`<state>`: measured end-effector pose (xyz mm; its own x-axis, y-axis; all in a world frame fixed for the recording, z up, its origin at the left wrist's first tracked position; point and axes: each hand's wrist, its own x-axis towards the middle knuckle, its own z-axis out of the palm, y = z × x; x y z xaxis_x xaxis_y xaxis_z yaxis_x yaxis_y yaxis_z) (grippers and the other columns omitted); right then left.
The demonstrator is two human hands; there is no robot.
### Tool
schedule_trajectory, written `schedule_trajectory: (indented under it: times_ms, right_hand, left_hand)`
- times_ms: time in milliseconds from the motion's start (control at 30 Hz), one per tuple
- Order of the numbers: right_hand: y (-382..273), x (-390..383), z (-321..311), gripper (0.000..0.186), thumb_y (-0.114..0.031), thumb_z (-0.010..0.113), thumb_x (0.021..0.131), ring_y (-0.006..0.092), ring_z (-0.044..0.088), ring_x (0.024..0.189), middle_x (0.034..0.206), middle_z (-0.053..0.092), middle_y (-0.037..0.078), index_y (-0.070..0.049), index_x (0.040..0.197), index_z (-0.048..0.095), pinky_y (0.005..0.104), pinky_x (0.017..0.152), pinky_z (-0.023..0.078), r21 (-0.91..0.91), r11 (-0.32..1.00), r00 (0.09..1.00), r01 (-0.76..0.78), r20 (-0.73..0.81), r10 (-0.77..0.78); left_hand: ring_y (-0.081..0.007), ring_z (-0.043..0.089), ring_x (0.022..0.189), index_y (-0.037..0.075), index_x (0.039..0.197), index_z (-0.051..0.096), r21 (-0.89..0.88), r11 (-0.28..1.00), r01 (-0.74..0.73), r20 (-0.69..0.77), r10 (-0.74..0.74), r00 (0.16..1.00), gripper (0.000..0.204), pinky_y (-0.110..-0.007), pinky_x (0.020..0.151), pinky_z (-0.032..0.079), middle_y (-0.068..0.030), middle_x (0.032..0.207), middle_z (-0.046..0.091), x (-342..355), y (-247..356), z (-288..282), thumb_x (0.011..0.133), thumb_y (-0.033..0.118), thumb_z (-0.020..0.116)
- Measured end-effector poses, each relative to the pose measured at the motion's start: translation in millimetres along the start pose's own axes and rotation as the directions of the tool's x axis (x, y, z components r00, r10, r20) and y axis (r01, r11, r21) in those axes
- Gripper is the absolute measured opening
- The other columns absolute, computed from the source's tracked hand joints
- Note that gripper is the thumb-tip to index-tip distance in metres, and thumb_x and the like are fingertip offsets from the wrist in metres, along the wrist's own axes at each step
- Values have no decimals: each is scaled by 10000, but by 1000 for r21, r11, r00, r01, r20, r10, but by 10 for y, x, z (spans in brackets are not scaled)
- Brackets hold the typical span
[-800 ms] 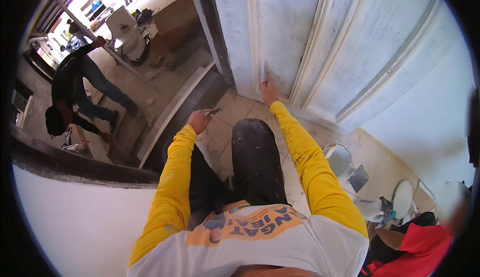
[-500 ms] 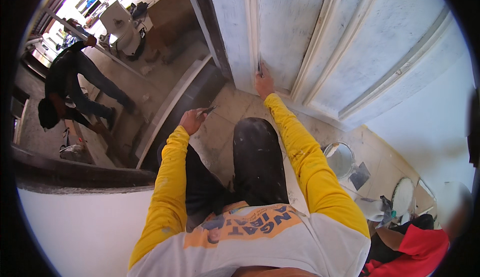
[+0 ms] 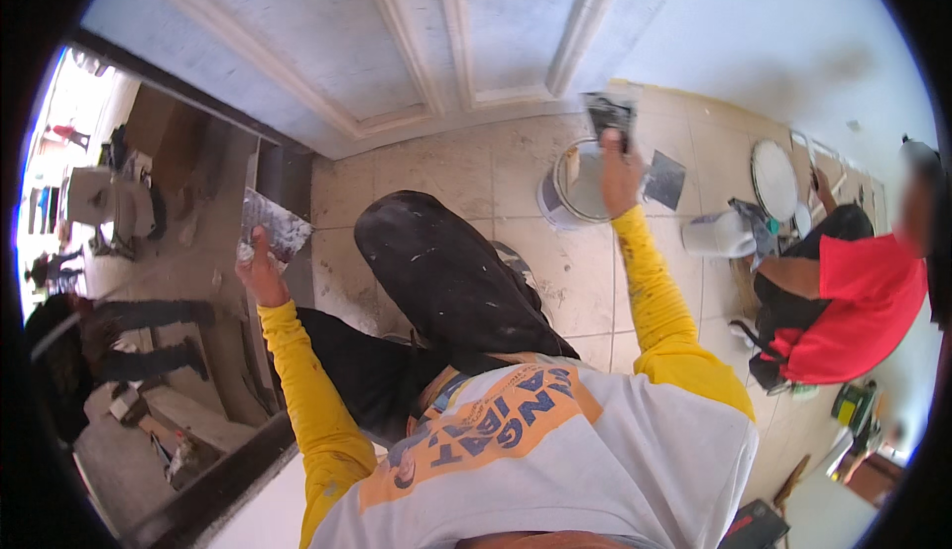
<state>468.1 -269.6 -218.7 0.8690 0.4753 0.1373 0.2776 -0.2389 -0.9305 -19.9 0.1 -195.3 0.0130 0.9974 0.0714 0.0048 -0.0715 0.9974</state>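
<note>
Head view: left hand (image 3: pixel 261 276) has its fingers clasped on a flat grey white-smeared plate (image 3: pixel 282 228); right hand (image 3: pixel 621 180) grips a dark white-streaked blade (image 3: pixel 609 114) near a round whitish bucket (image 3: pixel 555 206).

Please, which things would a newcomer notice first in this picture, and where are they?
Probably the bright yellow sleeves come first, left and right of the black trousers: the left hand holds a smeared flat blade at the left, and the right hand holds a dark flat blade near the open bucket. Next may come a person in red at the right. The pale panelled door across the top also stands out.
</note>
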Motion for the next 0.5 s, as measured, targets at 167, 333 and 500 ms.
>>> schedule_trajectory:
  times_ms: [167,333,500]
  right_hand:
    - [1396,298,-688,567,-459,528,984,219,588,897,1009,687,127,76,1147,623,348,830,471,126,988,967,-86,-228,113]
    - [2044,291,-327,561,-518,493,969,365,606,861,860,657,213,21,995,647,469,767,458,-227,911,938,-343,-35,345]
    - [1405,-53,209,551,-449,493,986,413,612,956,991,645,280,37,1229,582,445,867,490,-67,983,985,-170,-22,169]
  left_hand:
    - [-304,662,957,-2,1309,574,421,435,-796,417,687,596,460,-368,814,462,-185,1229,649,-119,410,767,850,27,592]
    - [-357,626,1049,39,1364,537,181,425,-887,580,682,446,549,-394,923,445,-199,1238,640,-502,668,1861,822,-48,551]
    - [-367,630,1099,92,1365,554,17,638,-770,647,580,495,551,-363,976,462,-218,1215,640,-968,594,2450,834,-44,603]
